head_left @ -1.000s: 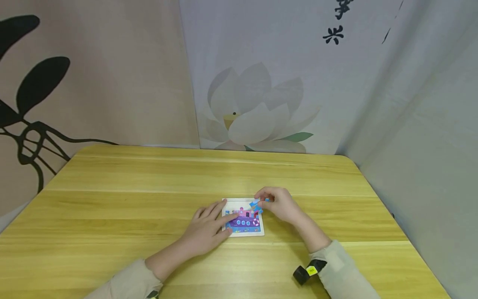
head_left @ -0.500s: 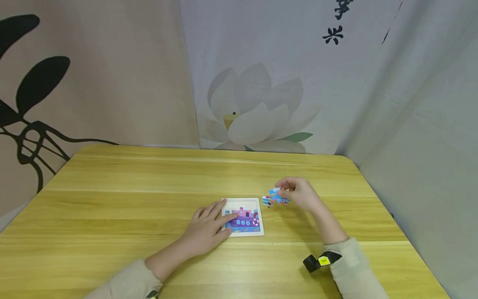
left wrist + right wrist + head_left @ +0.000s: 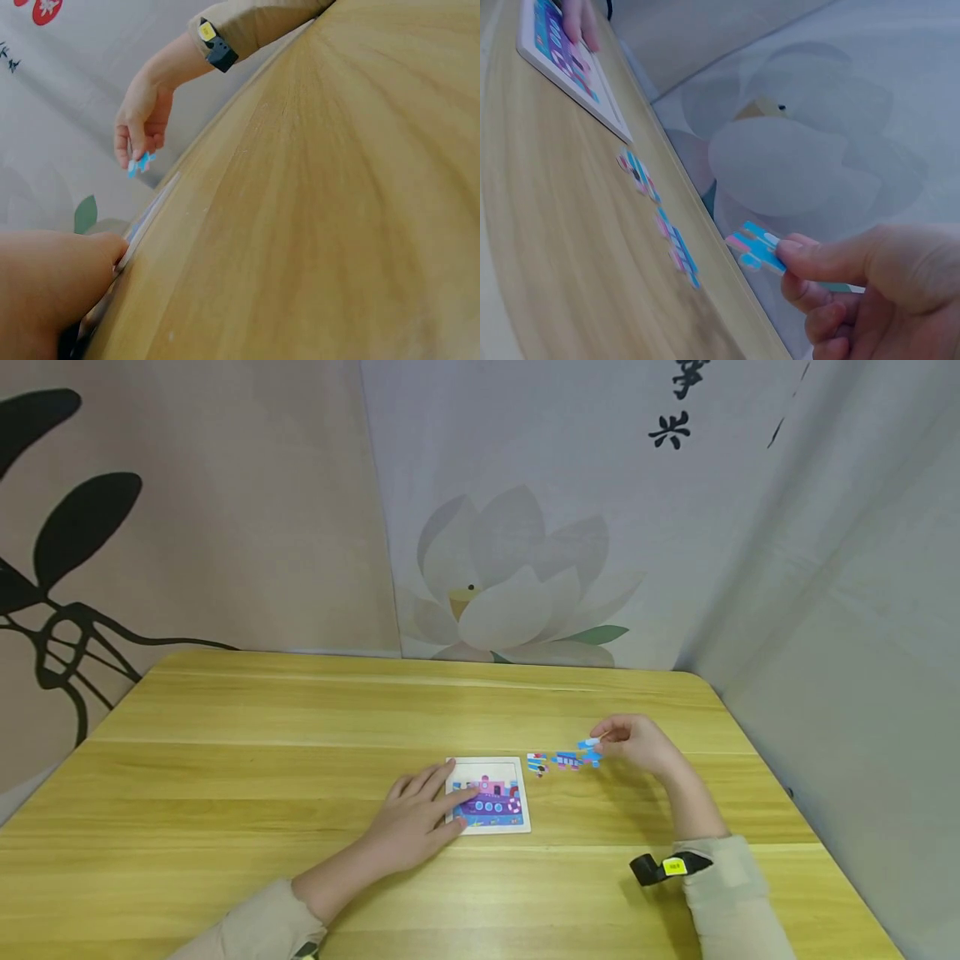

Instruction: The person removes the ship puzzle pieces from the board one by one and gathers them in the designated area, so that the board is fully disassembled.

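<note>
A small white-framed jigsaw puzzle [image 3: 489,807] lies on the table, its lower part showing a purple and pink ship on blue water. The upper part of its board is bare white. My left hand [image 3: 411,823] rests across the puzzle's left side with fingers spread straight, covering some of the picture. To the right, my right hand [image 3: 637,745] pinches a blue, white and pink puzzle piece [image 3: 756,244] between thumb and index finger, above the table. Two loose puzzle pieces lie between puzzle and right hand: one striped piece [image 3: 537,764] near the frame, one blue-purple piece [image 3: 567,761] beside it.
The wooden table [image 3: 300,718] extends on all sides of the puzzle. Behind it hangs a curtain [image 3: 525,527] printed with a lotus. A black wrist device [image 3: 660,867] with a yellow label is strapped over the right sleeve.
My right hand has moved right, from over the puzzle's upper right corner past the two loose pieces, carrying the pinched piece along. The left hand has stayed in place.
</note>
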Demonstrator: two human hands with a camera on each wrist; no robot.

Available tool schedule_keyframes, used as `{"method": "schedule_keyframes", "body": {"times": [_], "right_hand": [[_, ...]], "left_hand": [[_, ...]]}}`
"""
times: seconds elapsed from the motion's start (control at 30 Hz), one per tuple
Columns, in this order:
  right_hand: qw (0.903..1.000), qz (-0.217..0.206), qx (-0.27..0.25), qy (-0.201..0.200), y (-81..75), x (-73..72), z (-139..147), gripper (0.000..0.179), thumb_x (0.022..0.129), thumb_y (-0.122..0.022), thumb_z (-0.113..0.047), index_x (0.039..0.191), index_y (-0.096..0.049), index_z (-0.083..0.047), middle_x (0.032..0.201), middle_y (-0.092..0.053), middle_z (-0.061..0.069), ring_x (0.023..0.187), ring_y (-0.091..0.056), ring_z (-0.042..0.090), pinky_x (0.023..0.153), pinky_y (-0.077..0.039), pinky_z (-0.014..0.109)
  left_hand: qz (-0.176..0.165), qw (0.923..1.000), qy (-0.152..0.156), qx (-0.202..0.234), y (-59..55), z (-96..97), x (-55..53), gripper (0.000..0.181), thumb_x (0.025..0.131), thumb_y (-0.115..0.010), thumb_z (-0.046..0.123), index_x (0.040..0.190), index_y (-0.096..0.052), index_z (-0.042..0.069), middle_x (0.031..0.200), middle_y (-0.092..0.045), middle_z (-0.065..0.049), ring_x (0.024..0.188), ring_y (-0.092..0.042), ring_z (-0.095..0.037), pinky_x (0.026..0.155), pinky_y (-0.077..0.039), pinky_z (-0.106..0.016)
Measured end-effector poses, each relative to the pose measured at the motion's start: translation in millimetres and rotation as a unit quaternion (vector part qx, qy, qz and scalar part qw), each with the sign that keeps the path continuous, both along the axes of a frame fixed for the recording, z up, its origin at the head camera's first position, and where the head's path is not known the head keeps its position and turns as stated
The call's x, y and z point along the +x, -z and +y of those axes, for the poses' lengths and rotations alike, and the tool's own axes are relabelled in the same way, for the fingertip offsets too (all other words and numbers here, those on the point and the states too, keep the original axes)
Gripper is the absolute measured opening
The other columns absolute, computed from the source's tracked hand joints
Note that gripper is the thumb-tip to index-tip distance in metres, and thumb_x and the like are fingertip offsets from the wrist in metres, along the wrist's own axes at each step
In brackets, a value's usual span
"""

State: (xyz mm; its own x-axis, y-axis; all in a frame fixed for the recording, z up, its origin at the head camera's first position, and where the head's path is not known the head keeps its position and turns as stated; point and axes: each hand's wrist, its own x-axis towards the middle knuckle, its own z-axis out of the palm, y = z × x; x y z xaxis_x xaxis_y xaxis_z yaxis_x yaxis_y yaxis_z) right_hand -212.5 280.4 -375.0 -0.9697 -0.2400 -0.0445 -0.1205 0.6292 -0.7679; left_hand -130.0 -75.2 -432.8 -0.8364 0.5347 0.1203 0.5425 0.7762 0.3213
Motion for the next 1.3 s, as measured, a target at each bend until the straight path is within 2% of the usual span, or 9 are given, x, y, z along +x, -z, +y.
{"method": "schedule_keyframes", "body": {"times": [0.17, 0.4, 0.8, 1.1, 1.3], "right_hand": [[0.9999, -0.016, 0.001, 0.001, 0.8, -0.6, 8.5, 0.019, 0.088, -0.068, -0.005, 0.104, -0.065, 0.006, 0.087, -0.064, 0.011, 0.080, -0.057, 0.021, 0.071, -0.047, 0.037], [0.9992, -0.040, 0.002, -0.001, 11.6, -6.0, 17.7, 0.019, 0.087, -0.069, -0.005, 0.103, -0.066, 0.006, 0.081, -0.063, 0.006, 0.076, -0.056, 0.020, 0.067, -0.044, 0.033], [0.9993, -0.035, 0.013, 0.008, 28.2, -11.6, 22.2, 0.015, 0.084, -0.070, -0.002, 0.097, -0.067, 0.005, 0.081, -0.063, 0.006, 0.075, -0.053, 0.018, 0.067, -0.043, 0.031], [0.9981, -0.015, 0.059, 0.015, 30.5, -9.5, 17.8, 0.009, 0.084, -0.070, -0.004, 0.092, -0.069, 0.001, 0.079, -0.061, 0.005, 0.074, -0.050, 0.019, 0.067, -0.042, 0.032], [0.9976, -0.005, 0.068, 0.010, 29.8, -8.4, 18.2, 0.010, 0.084, -0.071, -0.007, 0.092, -0.069, -0.001, 0.075, -0.057, 0.004, 0.071, -0.047, 0.019, 0.065, -0.039, 0.033]], "left_hand": [[-0.006, 1.0000, -0.002, 0.001, -0.9, 0.0, 0.3, 0.046, 0.099, -0.046, 0.043, 0.142, -0.048, 0.030, 0.156, -0.022, -0.014, 0.141, -0.020, -0.035, 0.108, -0.016, -0.060], [-0.010, 0.9999, -0.003, 0.001, -1.3, 0.4, 0.5, 0.046, 0.099, -0.046, 0.044, 0.143, -0.047, 0.030, 0.156, -0.021, -0.014, 0.141, -0.020, -0.035, 0.108, -0.016, -0.060], [0.002, 1.0000, -0.001, 0.002, -0.2, -0.4, 0.5, 0.046, 0.098, -0.047, 0.043, 0.142, -0.048, 0.029, 0.155, -0.023, -0.014, 0.140, -0.022, -0.034, 0.108, -0.017, -0.059], [-0.001, 1.0000, -0.002, -0.004, 1.2, -0.5, -0.3, 0.045, 0.099, -0.045, 0.045, 0.143, -0.047, 0.032, 0.156, -0.021, -0.013, 0.140, -0.023, -0.034, 0.108, -0.017, -0.059], [-0.005, 1.0000, -0.002, 0.004, 0.1, -0.5, 0.3, 0.045, 0.099, -0.046, 0.044, 0.143, -0.047, 0.031, 0.156, -0.022, -0.014, 0.140, -0.022, -0.035, 0.108, -0.016, -0.060]]}}
